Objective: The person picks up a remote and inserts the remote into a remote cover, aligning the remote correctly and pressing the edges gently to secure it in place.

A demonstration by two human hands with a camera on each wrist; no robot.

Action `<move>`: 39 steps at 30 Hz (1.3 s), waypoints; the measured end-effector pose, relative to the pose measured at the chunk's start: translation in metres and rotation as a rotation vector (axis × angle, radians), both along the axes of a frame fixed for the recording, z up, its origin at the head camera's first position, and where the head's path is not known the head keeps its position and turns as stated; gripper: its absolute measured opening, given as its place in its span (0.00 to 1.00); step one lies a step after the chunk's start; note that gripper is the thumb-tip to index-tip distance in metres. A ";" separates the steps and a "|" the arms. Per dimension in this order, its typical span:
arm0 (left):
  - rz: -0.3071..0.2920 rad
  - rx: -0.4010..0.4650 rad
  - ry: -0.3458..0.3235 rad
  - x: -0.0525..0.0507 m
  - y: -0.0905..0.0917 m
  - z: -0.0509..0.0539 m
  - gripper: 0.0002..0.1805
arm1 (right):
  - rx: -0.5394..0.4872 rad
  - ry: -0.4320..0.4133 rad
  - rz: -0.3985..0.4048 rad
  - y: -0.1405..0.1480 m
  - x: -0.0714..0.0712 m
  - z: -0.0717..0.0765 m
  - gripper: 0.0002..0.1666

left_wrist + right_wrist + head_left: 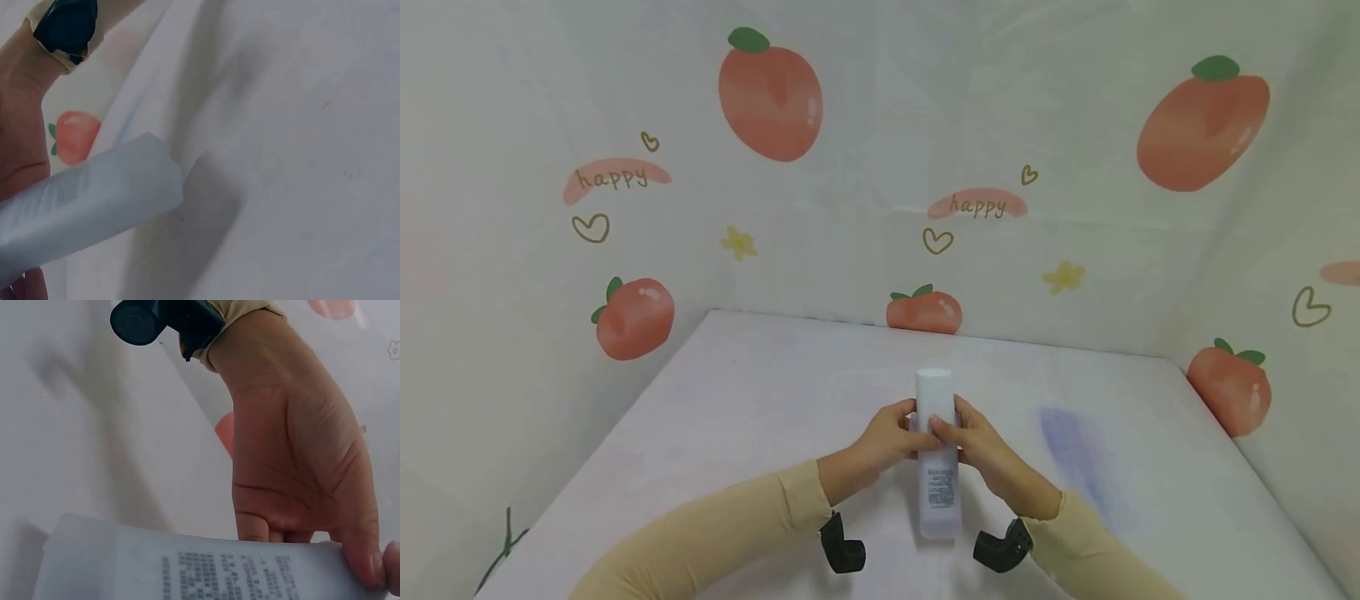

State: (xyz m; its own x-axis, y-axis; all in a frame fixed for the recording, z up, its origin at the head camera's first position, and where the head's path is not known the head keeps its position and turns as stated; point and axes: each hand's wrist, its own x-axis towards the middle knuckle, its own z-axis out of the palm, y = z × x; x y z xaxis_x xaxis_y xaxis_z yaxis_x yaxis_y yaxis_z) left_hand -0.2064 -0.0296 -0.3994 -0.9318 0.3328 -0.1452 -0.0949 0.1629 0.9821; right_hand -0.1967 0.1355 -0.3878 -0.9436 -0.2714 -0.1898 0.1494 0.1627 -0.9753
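A tall, narrow white container (937, 492) with rounded edges is held up over the table between both hands. Fine dark print covers its lower front. My left hand (883, 437) grips its left side, thumb across the front and fingers behind. From the other side my right hand (988, 450) grips it too, its thumb on the front near the left thumb. Close up in the left wrist view, the container (94, 200) shows a smooth, pale end. In the right wrist view the printed face of the container (206, 569) lies below the right palm (294, 456). Most fingertips are hidden behind it.
A white-covered table (760, 375) reaches back to a pale curtain (850, 183) printed with red fruit, hearts and "happy". A bluish smear (1075, 450) marks the cover on the right. Black wrist cameras (844, 546) hang under both sleeves.
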 end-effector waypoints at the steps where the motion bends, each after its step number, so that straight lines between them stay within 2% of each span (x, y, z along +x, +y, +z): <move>1: 0.010 0.006 -0.004 0.000 0.000 0.000 0.27 | -0.006 0.005 0.004 0.000 0.000 0.000 0.36; 6: 0.076 0.051 -0.028 -0.002 -0.005 0.006 0.29 | -0.057 0.013 0.003 0.009 0.000 0.001 0.36; 10: 0.112 0.090 -0.044 -0.006 -0.009 0.012 0.31 | -0.080 -0.004 0.020 0.017 0.000 -0.001 0.32; 13: 0.109 0.118 -0.058 -0.008 -0.010 0.011 0.31 | -0.144 -0.021 0.030 0.018 -0.001 -0.006 0.19; 16: 0.099 0.129 -0.049 -0.008 -0.011 0.008 0.32 | -0.214 -0.024 -0.019 0.014 -0.001 -0.011 0.04; 23: 0.087 0.114 0.009 -0.007 -0.011 0.007 0.32 | -0.299 -0.018 -0.275 -0.006 0.003 -0.019 0.13; 27: 0.040 0.080 0.027 -0.010 -0.011 0.010 0.29 | -0.309 -0.022 -0.353 -0.014 0.005 -0.018 0.10; 30: -0.001 0.058 0.026 -0.013 -0.013 0.014 0.28 | -0.279 -0.010 -0.352 -0.016 0.005 -0.014 0.07; 33: -0.021 0.050 0.020 -0.016 -0.014 0.018 0.28 | -0.261 -0.016 -0.318 -0.016 0.003 -0.006 0.10; 39: -0.034 0.046 0.018 -0.014 -0.017 0.024 0.28 | -0.331 -0.135 -0.263 -0.013 -0.005 0.010 0.11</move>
State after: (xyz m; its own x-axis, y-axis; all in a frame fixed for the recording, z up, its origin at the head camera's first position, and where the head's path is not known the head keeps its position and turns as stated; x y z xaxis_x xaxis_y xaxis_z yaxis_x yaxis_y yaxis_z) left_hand -0.2199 -0.0466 -0.3758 -0.9220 0.3704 -0.1125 -0.0724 0.1206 0.9901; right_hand -0.2019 0.1224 -0.3780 -0.9613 -0.0927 -0.2596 0.2739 -0.2152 -0.9374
